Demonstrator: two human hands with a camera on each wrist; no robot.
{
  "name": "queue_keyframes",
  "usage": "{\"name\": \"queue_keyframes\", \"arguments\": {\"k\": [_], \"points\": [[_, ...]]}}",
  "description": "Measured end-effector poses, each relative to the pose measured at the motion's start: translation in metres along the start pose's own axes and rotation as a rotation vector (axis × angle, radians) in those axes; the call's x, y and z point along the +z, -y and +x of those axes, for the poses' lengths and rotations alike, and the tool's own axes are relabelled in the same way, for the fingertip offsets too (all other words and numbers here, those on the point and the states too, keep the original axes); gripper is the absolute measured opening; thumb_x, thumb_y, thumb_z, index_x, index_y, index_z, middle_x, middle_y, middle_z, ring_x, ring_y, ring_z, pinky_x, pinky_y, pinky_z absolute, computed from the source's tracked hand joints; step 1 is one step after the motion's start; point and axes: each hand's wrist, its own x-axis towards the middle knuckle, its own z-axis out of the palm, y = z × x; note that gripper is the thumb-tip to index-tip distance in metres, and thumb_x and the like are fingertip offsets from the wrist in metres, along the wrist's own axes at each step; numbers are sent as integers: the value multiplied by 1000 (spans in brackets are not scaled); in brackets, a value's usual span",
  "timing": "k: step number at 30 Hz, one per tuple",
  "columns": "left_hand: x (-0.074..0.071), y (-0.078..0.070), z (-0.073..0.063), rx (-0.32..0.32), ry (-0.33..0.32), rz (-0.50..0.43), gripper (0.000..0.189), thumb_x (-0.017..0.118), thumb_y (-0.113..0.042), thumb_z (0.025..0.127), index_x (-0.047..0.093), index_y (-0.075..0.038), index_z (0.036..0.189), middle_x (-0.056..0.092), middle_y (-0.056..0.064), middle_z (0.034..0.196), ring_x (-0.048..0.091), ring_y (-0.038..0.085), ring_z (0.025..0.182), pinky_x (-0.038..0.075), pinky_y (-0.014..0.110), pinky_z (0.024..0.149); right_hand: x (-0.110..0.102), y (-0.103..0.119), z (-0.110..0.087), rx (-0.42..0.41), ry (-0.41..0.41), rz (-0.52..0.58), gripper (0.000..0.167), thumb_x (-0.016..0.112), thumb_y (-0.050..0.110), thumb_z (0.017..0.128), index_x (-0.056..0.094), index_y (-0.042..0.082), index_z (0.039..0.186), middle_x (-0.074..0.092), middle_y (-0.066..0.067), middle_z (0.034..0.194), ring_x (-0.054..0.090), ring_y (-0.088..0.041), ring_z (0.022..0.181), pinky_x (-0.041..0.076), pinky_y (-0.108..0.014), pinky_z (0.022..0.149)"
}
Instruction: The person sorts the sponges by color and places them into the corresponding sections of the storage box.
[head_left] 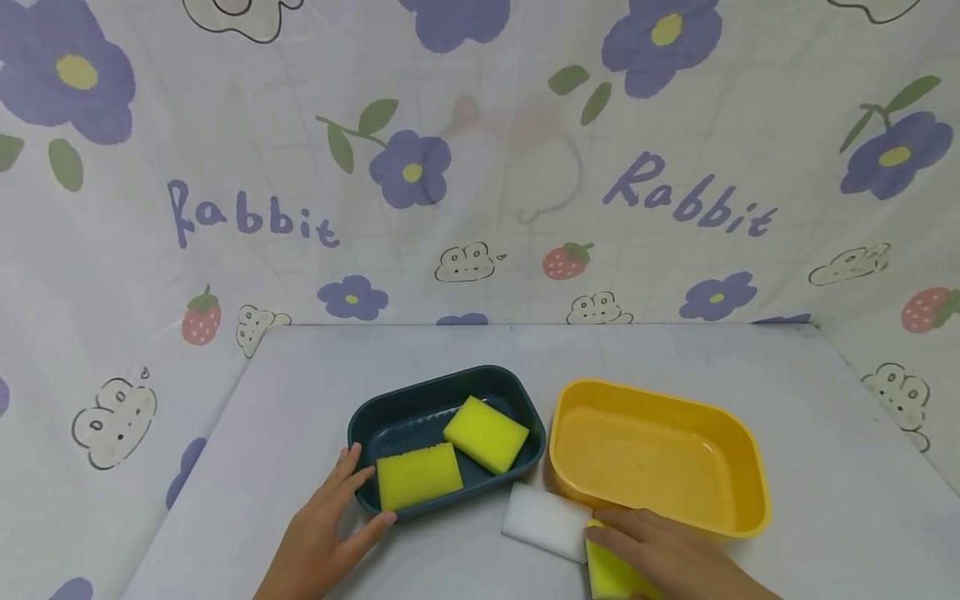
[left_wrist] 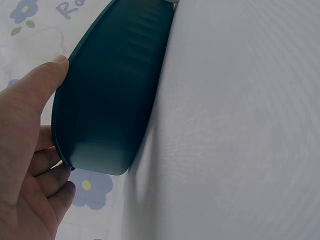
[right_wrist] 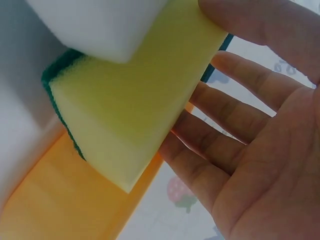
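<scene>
My left hand (head_left: 318, 529) holds the left end of a dark teal tray (head_left: 420, 392), thumb at the front rim and fingers at the side; the left wrist view shows the tray's outer wall (left_wrist: 110, 95). Inside it lie two yellow sponges, one at the front left (head_left: 420, 477) and one at the right (head_left: 486, 435). My right hand (head_left: 667, 546) grips another yellow sponge (head_left: 611, 575), which has a green scouring layer (right_wrist: 60, 67). Beside that sponge is a white sponge block (head_left: 547, 521), overlapping it in the right wrist view.
A yellow tray (head_left: 660, 396) stands at the right, just beyond my right hand. Both trays are on a white tabletop (head_left: 825, 467). A patterned cloth (head_left: 510, 183) with flowers and rabbits rises behind and along the sides.
</scene>
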Motion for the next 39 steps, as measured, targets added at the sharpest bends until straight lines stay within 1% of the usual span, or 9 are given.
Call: {"name": "queue_keyframes", "arguments": {"k": [5, 9, 14, 16, 21, 27, 32, 35, 39], "points": [[0, 1, -1, 2, -3, 2, 71, 78, -50, 85, 60, -6, 137, 38, 7, 158, 34, 26, 145, 44, 47, 104, -3, 7, 5, -12, 16, -24, 84, 55, 82, 78, 56, 26, 141, 54, 3, 142, 56, -18, 117, 52, -47, 97], [0, 1, -2, 11, -8, 1, 70, 79, -49, 85, 60, -5, 136, 38, 7, 158, 34, 25, 145, 44, 46, 104, -5, 9, 7, -25, 16, -24, 80, 53, 81, 82, 55, 27, 142, 53, 4, 144, 55, -18, 121, 52, -46, 97], [0, 1, -2, 26, -19, 3, 69, 80, -46, 84, 60, -5, 136, 38, 8, 158, 34, 25, 145, 44, 46, 104, -1, 9, 10, -110, -19, -5, 76, 53, 77, 85, 54, 27, 143, 53, 4, 144, 55, -18, 123, 52, -44, 97], [0, 1, -2, 24, -17, 1, 69, 80, -46, 85, 60, -6, 136, 38, 8, 158, 34, 25, 145, 44, 46, 105, 1, 9, 11, -137, -25, -3, 78, 54, 77, 85, 54, 25, 143, 54, 4, 143, 55, -18, 124, 52, -44, 98], [0, 0, -2, 13, -5, 0, 69, 79, -47, 85, 59, -6, 137, 38, 7, 158, 34, 25, 145, 43, 46, 105, -1, 12, 14, -147, -11, -18, 78, 52, 78, 85, 54, 25, 143, 52, 5, 145, 54, -18, 125, 52, -45, 97], [-1, 2, -2, 26, -16, 6, 68, 78, -48, 86, 60, -5, 136, 38, 8, 158, 34, 26, 145, 44, 48, 104, -10, 20, 19, -159, 23, -6, 75, 49, 76, 87, 53, 27, 144, 52, 8, 144, 55, -14, 121, 53, -42, 96], [-1, 2, -2, 31, -20, 5, 68, 78, -48, 85, 60, -6, 136, 38, 8, 158, 34, 27, 145, 44, 48, 104, -14, 27, 24, -180, 56, -2, 71, 47, 74, 89, 52, 30, 145, 50, 8, 147, 54, -16, 126, 53, -43, 97], [0, 2, -2, 37, -27, 1, 68, 79, -46, 85, 60, -5, 136, 38, 8, 158, 34, 27, 145, 44, 48, 104, -16, 28, 25, -202, 61, 7, 67, 48, 70, 92, 49, 31, 147, 48, 9, 148, 52, -15, 127, 53, -43, 97], [1, 3, -2, 47, -33, 1, 68, 79, -46, 85, 60, -5, 136, 38, 9, 158, 34, 27, 144, 44, 47, 104, -20, 28, 25, -230, 54, 18, 61, 55, 58, 96, 45, 31, 149, 48, 10, 148, 52, -11, 125, 53, -39, 97]]}}
